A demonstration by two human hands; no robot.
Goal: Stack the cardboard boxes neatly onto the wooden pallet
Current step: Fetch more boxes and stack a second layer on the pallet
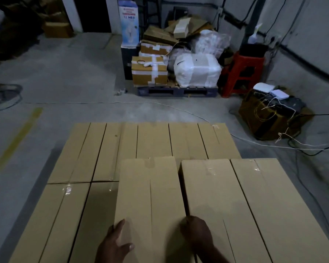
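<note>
I look down over a stack of plain brown cardboard boxes on a grey concrete floor (80, 73). Both my hands are on one long box (150, 190) that lies lengthwise on the upper layer, at the near middle of the stack.

My left hand (118, 242) lies flat on its near left corner, with the fingers straight and spread and the thumb on top. My right hand (196, 234) grips the box's right edge, with the fingers curled down into the narrow gap beside the next box.

Two neighbouring boxes (213, 196) lie side by side on the same layer to the right. On the lower layer I count two left-hand boxes (65, 215) near me. Behind them is a far row (152, 139) whose number I cannot tell, because seams and joints look alike.

Against the back wall are one red stool (241, 73), one white wrapped bundle (196, 71) and one dark pallet (177, 92) under parcels.
</note>
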